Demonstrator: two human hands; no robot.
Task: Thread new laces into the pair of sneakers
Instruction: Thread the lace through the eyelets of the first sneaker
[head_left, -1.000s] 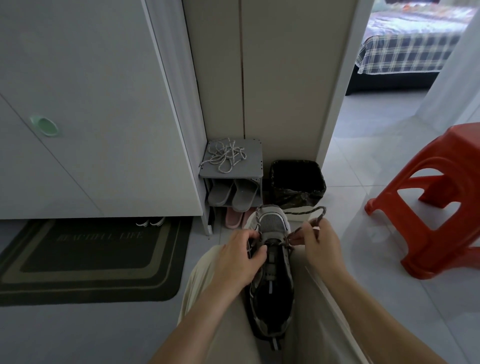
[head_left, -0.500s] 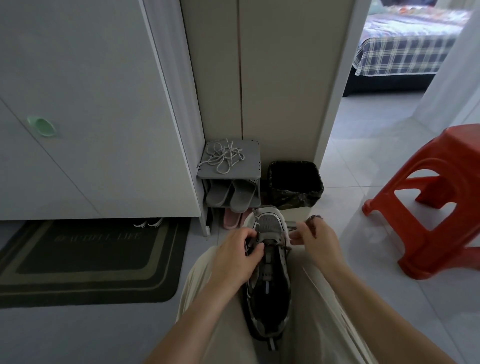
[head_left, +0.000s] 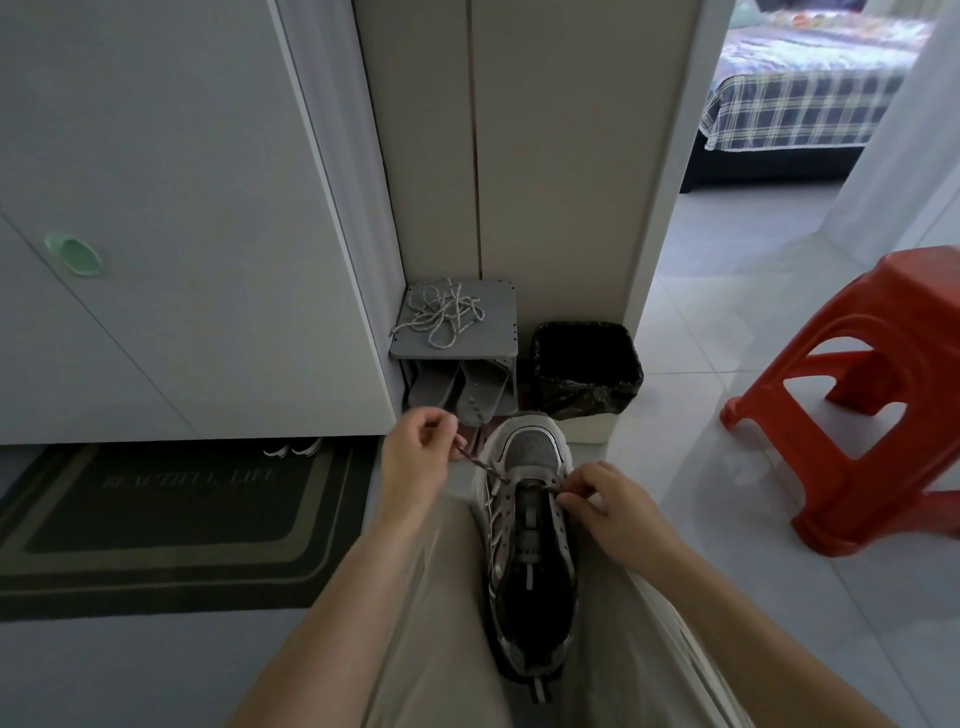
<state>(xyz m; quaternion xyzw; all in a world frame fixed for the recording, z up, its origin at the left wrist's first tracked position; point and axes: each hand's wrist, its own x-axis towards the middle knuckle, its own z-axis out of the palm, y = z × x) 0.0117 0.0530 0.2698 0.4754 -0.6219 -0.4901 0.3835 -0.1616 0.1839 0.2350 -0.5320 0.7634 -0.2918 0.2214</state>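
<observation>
A small grey shoe rack (head_left: 496, 338) is set in the corner against the beige wall (head_left: 561, 156), and grey slippers (head_left: 467, 395) are tucked on its lower shelf. A bin (head_left: 587, 374) lined with a black bag is placed just beside the rack. A red plastic stool (head_left: 883, 322) is stood on the tiled floor (head_left: 727, 364), well apart. A dark doormat (head_left: 171, 519) is laid before a white cabinet door (head_left: 182, 182) fitted with a green handle (head_left: 72, 254). A plaid-covered bed (head_left: 800, 104) is seen through the doorway.
</observation>
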